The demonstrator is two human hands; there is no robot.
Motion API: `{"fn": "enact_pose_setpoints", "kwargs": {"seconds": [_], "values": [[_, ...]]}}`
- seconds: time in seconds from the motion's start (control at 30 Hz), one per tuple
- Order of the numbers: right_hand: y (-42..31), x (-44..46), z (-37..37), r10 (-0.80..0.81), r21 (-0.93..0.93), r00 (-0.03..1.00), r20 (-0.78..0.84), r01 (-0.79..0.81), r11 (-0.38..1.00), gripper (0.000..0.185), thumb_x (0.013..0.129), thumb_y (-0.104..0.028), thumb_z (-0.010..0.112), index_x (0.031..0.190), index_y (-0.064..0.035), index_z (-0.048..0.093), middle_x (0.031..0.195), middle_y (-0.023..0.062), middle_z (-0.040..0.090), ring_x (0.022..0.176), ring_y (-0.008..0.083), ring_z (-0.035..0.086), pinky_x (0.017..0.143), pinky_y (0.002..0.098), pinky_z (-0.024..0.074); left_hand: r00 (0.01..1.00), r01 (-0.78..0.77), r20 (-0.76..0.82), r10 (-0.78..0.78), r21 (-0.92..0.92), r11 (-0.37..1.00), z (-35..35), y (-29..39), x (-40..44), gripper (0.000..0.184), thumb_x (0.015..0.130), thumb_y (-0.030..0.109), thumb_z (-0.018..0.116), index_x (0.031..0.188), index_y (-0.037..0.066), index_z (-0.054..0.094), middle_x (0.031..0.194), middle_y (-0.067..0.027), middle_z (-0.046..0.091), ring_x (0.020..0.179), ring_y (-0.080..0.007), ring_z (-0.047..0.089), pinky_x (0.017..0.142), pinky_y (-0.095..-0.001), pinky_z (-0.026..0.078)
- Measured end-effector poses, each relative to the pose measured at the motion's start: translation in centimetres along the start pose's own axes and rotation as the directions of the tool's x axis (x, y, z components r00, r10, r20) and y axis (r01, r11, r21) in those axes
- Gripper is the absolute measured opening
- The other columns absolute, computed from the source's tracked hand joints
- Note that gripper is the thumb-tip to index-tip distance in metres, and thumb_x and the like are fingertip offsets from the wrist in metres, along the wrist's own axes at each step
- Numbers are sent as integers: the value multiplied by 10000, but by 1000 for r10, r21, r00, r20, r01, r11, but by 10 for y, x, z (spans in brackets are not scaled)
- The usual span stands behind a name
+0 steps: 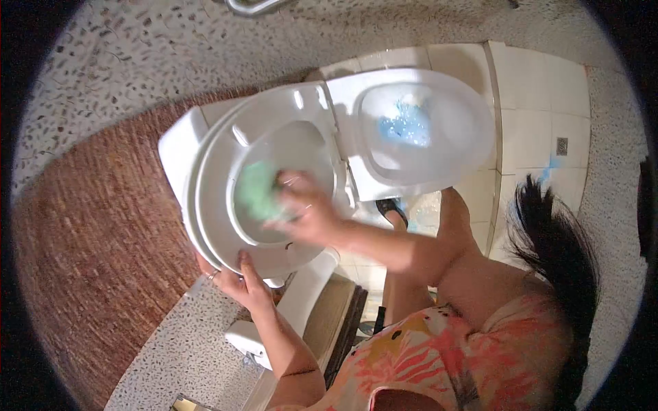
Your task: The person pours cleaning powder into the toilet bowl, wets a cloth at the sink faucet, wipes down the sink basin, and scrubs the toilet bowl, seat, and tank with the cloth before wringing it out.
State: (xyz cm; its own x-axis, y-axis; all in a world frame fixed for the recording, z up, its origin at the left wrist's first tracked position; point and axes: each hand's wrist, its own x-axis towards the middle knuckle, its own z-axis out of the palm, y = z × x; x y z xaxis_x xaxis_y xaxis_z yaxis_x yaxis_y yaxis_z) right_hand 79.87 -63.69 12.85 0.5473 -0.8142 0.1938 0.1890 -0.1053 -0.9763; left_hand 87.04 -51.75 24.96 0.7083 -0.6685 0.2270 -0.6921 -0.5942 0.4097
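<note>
The right hand (305, 205) holds a green thing (255, 192), a cloth or a sponge, at the opening of the raised toilet seat (214, 205). Both the hand and the green thing are blurred, so I cannot tell how each finger sits, or whether the green thing presses on the lid behind that opening. The left hand (240, 284) grips the lower edge of the seat, the thumb on the front face and the other fingers curled around behind; it wears 1 ring (212, 274). A small dark curved mark (289, 245) shows on the seat, just below the right hand

The seat and its lid lean up together near the white tank (181, 140). Beside them, the toilet bowl (473, 130) lies open, with blue liquid (406, 125) and foam inside. A foot in a dark sandal (389, 207) is on the floor just below the bowl. Pale tiles (531, 82) spread to the right, with 1 small drain (562, 146) and a blue streak (548, 169) near it. A brown panel (103, 205) runs along the left, beside a speckled wall (137, 68)
</note>
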Motion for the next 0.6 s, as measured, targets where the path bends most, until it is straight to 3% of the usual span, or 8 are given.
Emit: {"fn": "enact_pose_setpoints", "kwargs": {"seconds": [0.03,0.1,0.17,0.3,0.4,0.47,0.53,0.6], "values": [[-25,16,20,-77,-70,997,-21,75,995,410,665,-216,741,1036,-93,613,1116,153,545,1023,353,509,868,455,418,987,116,114,-116,7,993,-3,2,0,272,825,128,544,1060,24,637,1427,-196,218,1328,-317,206,1060,-434,193],[-38,43,47,-151,-132,986,-66,142,981,399,662,-184,729,1032,-102,607,1100,159,547,1014,370,509,847,469,423,996,77,54,-75,-47,996,3,-4,-1,278,822,123,546,1062,9,629,1417,-204,236,1321,-325,216,1054,-436,195],[0,77,65,418,-110,860,-291,-464,879,383,655,-115,687,1024,-89,584,1049,175,551,967,377,531,798,479,436,998,70,4,-70,-139,988,5,-13,-5,289,816,114,550,1069,-11,615,1401,-220,260,1316,-335,221,1050,-439,187],[90,108,25,675,29,644,-359,-715,698,271,766,-168,638,967,2,574,907,181,626,840,349,611,766,444,461,997,-29,74,27,27,999,3,-7,-6,354,798,109,549,1126,-22,575,1415,-237,231,1324,-353,183,1061,-447,130],[42,109,11,637,257,728,-254,-584,770,293,773,-236,667,914,8,587,822,168,640,777,302,625,743,414,470,998,-50,22,51,-49,998,8,-12,-6,388,795,108,541,1159,-27,550,1417,-249,223,1328,-365,165,1062,-453,123],[0,111,20,570,452,805,-167,-451,770,383,749,-303,705,933,13,590,953,179,613,871,268,595,784,403,450,998,-32,49,34,-40,999,5,-8,-5,377,793,94,530,1148,-28,552,1420,-259,207,1334,-380,145,1062,-463,120],[-35,107,40,147,152,875,-461,-86,985,431,707,-332,741,995,-39,611,1114,173,538,994,281,534,855,407,421,987,-117,112,115,15,993,3,-8,-1,396,783,127,542,1158,1,544,1428,-267,160,1337,-402,121,1060,-514,107],[-41,91,57,-9,-198,918,-397,-76,977,484,667,-340,769,1083,-146,617,1199,154,465,1073,302,480,910,411,390,966,-247,104,237,94,964,1,-6,6,407,778,155,553,1162,20,538,1426,-261,163,1336,-413,110,1054,-548,100]]}}
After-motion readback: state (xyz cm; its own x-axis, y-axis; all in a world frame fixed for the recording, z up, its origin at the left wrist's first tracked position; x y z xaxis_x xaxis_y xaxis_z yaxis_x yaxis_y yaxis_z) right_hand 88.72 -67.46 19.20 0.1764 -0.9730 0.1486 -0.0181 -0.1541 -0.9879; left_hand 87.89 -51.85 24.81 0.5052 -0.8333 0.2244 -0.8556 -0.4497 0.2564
